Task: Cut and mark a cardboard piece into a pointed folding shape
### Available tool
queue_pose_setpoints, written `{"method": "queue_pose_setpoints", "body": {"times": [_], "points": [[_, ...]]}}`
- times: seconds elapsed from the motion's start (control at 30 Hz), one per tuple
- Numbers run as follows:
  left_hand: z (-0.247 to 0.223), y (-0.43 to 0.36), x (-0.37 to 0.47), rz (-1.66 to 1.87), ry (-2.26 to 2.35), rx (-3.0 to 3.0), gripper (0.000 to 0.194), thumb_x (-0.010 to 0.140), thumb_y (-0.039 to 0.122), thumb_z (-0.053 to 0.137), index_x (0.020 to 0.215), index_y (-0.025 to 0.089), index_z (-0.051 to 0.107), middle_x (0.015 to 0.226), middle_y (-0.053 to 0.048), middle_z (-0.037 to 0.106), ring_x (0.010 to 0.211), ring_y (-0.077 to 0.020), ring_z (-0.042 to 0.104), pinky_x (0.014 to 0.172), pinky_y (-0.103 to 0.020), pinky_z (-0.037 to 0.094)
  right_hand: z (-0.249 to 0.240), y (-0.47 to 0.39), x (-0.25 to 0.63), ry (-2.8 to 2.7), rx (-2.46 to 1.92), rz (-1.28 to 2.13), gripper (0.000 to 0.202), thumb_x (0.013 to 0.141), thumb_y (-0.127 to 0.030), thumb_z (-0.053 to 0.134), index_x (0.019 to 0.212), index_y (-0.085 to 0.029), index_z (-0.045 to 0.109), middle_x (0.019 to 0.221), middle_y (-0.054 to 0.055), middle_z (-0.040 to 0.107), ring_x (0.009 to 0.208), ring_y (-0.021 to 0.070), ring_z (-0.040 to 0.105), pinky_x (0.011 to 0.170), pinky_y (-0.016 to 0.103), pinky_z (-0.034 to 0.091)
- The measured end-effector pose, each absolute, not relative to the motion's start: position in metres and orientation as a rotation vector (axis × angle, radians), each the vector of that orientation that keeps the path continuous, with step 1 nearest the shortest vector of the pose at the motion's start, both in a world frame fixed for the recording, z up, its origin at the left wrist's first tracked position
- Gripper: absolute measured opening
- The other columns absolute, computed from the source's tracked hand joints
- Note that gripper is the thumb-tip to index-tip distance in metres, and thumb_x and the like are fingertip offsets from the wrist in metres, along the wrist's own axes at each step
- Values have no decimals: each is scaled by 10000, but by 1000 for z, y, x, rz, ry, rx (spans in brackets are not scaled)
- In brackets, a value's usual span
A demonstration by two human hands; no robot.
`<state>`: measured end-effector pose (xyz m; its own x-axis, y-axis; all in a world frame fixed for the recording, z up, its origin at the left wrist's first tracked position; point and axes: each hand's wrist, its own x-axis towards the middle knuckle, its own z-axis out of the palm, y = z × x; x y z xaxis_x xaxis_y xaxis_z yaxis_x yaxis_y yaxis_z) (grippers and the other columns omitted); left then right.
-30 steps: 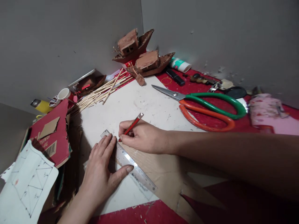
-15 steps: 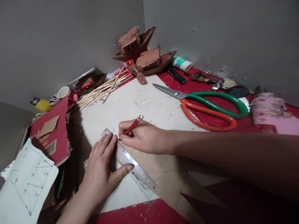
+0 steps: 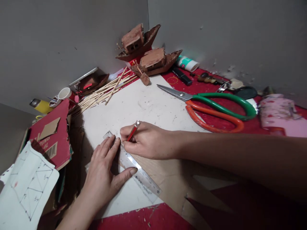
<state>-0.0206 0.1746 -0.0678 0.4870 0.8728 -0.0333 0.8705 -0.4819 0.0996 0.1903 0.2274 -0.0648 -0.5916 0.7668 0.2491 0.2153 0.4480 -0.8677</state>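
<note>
One right-hand grip [image 3: 146, 140] pinches one red pencil [image 3: 132, 131], its lower end just beside the ruler's edge. One left-hand grip [image 3: 103, 167] is spread, fingers and thumb resting on one clear ruler [image 3: 139, 168]. The ruler slants between the two grips, along the edge of brown cardboard [image 3: 170, 182] lying beneath the right-hand grip. Three model boats [image 3: 153, 60] stand beyond both grips; one pair of scissors [image 3: 182, 95] lies right of the right-hand grip, well apart. Overlapping sticks [image 3: 105, 92], too many to count, lie beyond the left-hand grip. Room for moving stretches ahead of the right-hand grip over flecked white board [image 3: 134, 111]. Beneath is a red desk [image 3: 139, 218]; beyond, grey walls [image 3: 216, 35] meet.
</note>
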Motion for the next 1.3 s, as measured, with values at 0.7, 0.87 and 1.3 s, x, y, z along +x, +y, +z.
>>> {"method": "queue_pose_setpoints", "body": {"times": [0.7, 0.87, 1.3], "points": [[-65, 175, -19, 49, 1514, 2596, 693, 834, 578, 625, 1396, 208, 461, 1495, -178, 446, 1390, -364, 388, 1103, -615, 352, -42, 219, 194, -2315, -995, 1255, 93, 709, -128, 548, 672, -205, 513, 682, 21, 575, 692, 190, 540, 672, 306, 442], [-66, 174, -20, 68, 1515, 2615, 726, 828, 577, 630, 1429, 221, 433, 1506, -170, 434, 1384, -368, 396, 1097, -604, 367, -39, 219, 196, -2300, -1043, 1333, 145, 699, -113, 559, 645, -205, 461, 675, 7, 557, 629, 156, 501, 605, 282, 412], [-64, 170, -27, -9, 1534, 2628, 829, 827, 630, 599, 1495, 195, 370, 1537, -174, 406, 1400, -372, 382, 1094, -618, 365, -47, 230, 199, -1460, -1105, 1442, 140, 754, -98, 516, 648, -189, 506, 512, -36, 541, 451, 92, 479, 410, 205, 318]]}}
